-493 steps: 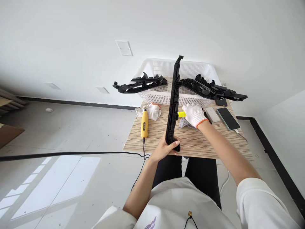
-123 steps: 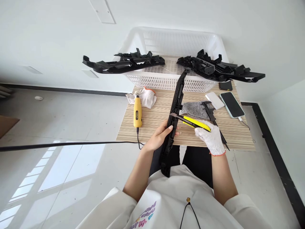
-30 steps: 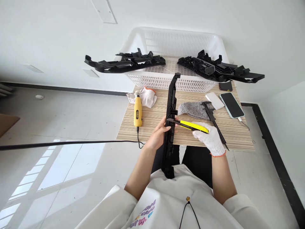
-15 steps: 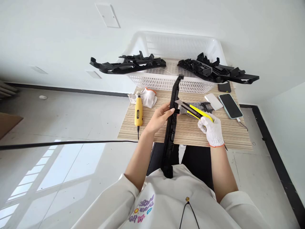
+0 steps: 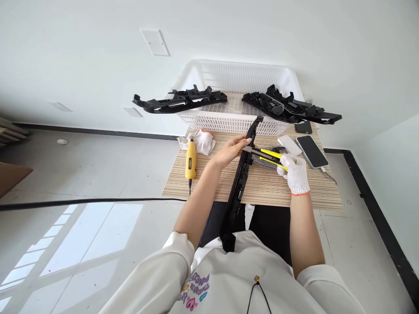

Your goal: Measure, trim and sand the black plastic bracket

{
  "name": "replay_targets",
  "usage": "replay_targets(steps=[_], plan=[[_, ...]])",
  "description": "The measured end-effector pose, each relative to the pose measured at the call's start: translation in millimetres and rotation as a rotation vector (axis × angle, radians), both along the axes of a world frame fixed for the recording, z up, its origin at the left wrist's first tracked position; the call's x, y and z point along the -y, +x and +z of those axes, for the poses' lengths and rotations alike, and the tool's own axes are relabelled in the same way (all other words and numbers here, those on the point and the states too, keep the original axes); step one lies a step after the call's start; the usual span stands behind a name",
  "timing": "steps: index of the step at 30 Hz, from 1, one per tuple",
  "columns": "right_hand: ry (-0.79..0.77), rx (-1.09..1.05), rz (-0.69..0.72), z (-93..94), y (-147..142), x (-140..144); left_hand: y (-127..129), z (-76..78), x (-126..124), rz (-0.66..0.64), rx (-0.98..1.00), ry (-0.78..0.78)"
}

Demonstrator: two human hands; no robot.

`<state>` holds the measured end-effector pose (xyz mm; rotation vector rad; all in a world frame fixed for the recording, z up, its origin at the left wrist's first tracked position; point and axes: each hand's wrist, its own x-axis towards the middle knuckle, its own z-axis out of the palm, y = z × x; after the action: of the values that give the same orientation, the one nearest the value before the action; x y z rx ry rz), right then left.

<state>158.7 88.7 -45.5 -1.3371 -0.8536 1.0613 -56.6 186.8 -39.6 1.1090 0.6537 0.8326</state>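
Two hands work over a striped wooden table [image 5: 209,185], and we go from the biggest things down. At the far edge of the table stands a white slatted basket [image 5: 229,122]; across its rim lie two heaps of black plastic parts, one sticking out to the left [image 5: 176,101], the other to the right [image 5: 291,111].

Next comes the long black plastic part [image 5: 238,187] that we hold. It runs from our chest, where its near end rests against the white shirt, up and away to its far tip just short of the basket. Our bare left hand [image 5: 234,150] is curled loosely around its far stretch, fingers on the left side of it, thumb near the top. Our right hand [image 5: 294,172], in a white knit glove, is closed around the yellow utility knife [image 5: 270,156], whose blade end points left and meets the part just beside the left fingers.

Under the knife lies a grey cloth [image 5: 266,162]. To the left lie a yellow rotary tool [image 5: 190,159] and a spare white glove [image 5: 202,140]; to the right, a white box [image 5: 290,145] and a phone [image 5: 310,151].
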Motion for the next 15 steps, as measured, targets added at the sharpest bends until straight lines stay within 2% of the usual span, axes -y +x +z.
replay_targets(steps=[5,9,12,15], plan=[[0.071,-0.017,-0.023,-3.3,-6.1,0.2,-3.5,1.6,3.3,0.013,0.071,-0.057],[0.038,0.005,0.035,0.5,-5.4,-2.7,-4.4,5.9,0.3,-0.019,0.191,-0.163],[0.054,0.034,0.026,5.8,-0.2,-5.3,-1.5,11.2,-4.8,-0.031,0.220,-0.185],[0.040,0.109,0.116,12.2,3.7,-9.6,-1.0,14.3,-8.4,0.010,0.244,-0.170]])
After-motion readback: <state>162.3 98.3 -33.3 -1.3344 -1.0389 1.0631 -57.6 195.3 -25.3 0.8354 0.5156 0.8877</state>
